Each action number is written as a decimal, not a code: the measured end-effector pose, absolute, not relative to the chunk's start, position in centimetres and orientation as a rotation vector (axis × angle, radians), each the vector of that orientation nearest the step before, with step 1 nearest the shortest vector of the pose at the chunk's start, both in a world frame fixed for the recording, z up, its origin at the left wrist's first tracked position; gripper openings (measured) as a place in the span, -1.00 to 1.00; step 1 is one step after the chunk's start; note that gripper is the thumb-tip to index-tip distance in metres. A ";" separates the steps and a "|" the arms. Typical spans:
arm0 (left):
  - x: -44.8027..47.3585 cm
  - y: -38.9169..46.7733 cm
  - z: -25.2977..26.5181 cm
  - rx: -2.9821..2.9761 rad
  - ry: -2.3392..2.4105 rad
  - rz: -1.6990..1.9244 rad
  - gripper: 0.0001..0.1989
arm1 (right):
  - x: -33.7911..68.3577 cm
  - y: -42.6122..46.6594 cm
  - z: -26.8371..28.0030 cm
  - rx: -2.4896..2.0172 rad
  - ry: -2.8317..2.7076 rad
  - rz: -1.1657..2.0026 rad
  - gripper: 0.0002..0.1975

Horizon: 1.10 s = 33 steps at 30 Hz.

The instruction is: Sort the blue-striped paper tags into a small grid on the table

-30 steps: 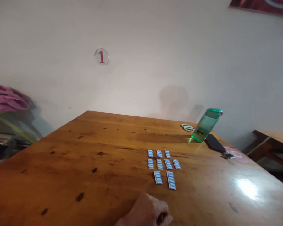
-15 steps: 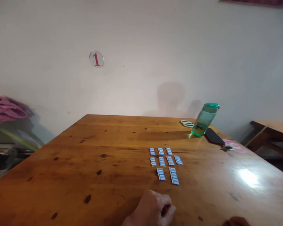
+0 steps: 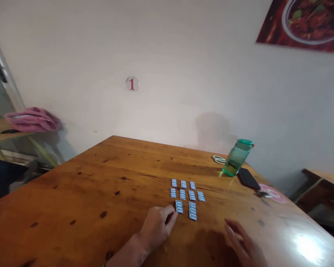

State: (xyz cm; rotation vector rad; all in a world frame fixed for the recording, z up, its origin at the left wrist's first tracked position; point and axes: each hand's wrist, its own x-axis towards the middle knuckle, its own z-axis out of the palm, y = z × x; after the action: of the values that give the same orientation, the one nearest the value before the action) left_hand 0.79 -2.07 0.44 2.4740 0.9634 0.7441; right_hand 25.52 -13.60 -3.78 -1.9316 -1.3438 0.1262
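Observation:
Several small blue-and-white printed strips (image 3: 183,194) lie on the wooden table in three uneven rows, two of them in the row nearest me. My left hand (image 3: 158,224) rests low over the table with its fingers curled in and thumb against forefinger; nothing shows between them. Its fingertips are beside the left edge of the near-left strip (image 3: 179,207); whether they touch it I cannot tell. To the right of the longer near strip (image 3: 192,211), my right hand (image 3: 243,241) is held with fingers stretched forward and a gap below the forefinger, holding nothing visible.
A green water bottle (image 3: 238,157) stands at the far right of the table (image 3: 86,185). Beside it are white-handled scissors (image 3: 219,160), a black phone (image 3: 248,178), keys (image 3: 263,194) and a pink round sticker (image 3: 277,194). Pink cloth (image 3: 35,119) lies on another table at left.
The view has tilted up and shifted. My left hand has moved forward and left to the near-left strip. My right hand has come further into view. The strips keep their layout.

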 end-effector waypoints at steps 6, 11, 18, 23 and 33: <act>-4.3 -4.2 1.0 2.511 1.186 0.662 -0.68 | 26.6 -3.6 -3.0 -2.031 -1.650 0.102 -0.44; -10.3 -4.2 -4.4 2.636 1.602 0.693 -0.38 | 23.5 1.3 -2.0 -2.130 -1.674 0.278 -0.48; -10.6 -4.1 -6.2 2.792 1.633 0.647 -0.03 | 13.8 1.1 -1.2 -1.667 -2.079 0.544 -0.54; -11.0 -4.3 -6.3 2.813 1.612 0.620 -0.01 | 17.3 1.6 -1.2 -1.874 -1.710 0.255 -0.52; -0.8 -0.7 0.1 2.600 1.323 0.278 -0.36 | 21.3 1.9 -3.8 -2.221 -1.518 0.122 -0.55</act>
State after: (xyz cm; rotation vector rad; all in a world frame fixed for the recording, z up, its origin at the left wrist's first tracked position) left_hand -0.85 -0.71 0.05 2.6005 1.3233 0.2782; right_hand 21.33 1.91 -3.81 -2.2212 -1.5177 0.1221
